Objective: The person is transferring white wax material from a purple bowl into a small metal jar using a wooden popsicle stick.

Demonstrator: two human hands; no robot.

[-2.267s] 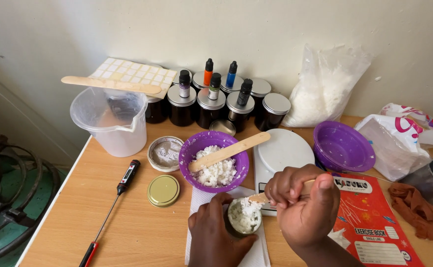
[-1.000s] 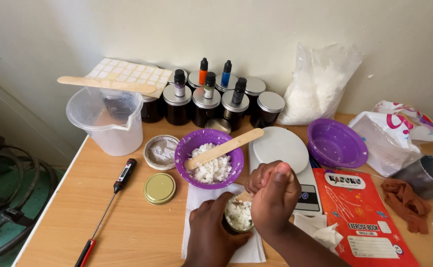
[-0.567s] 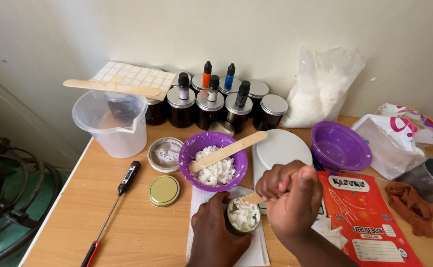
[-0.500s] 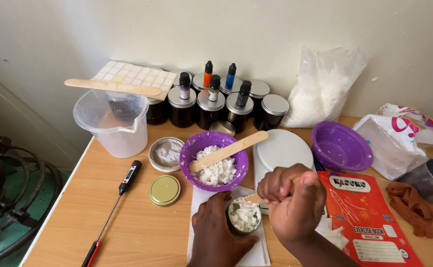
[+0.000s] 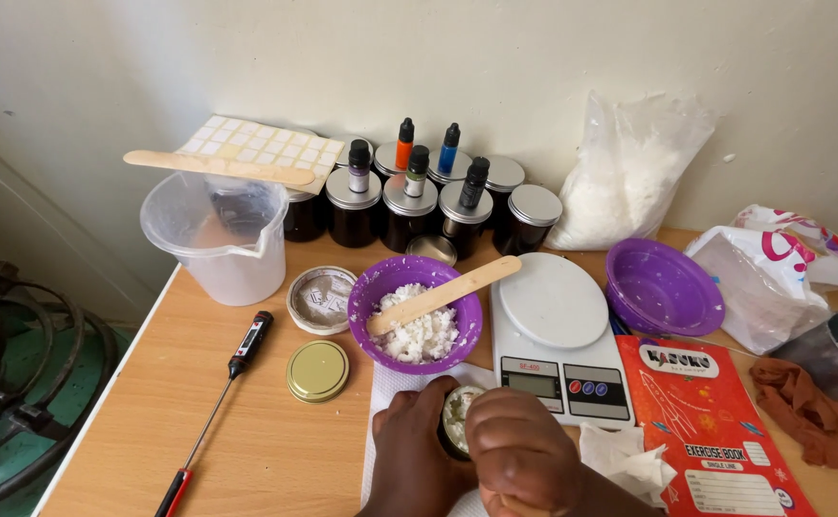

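2 hands close over a small dark jar at the near edge of the table.

The left hand [image 5: 417, 450] wraps its curled fingers around the small jar [image 5: 457, 421], which stands on a white paper towel [image 5: 390, 388] just in front of the purple bowl [image 5: 419, 311] of white flakes. The right hand [image 5: 524, 450] is bunched over the jar's right rim, fingers folded tight; what they grip is hidden. A wooden stick [image 5: 443, 295] rests across the bowl. A white kitchen scale [image 5: 553, 335] sits just right of the bowl, a gold lid [image 5: 317, 370] and a probe thermometer [image 5: 218, 402] to its left, and a clear plastic jug [image 5: 216, 235] stands behind them.
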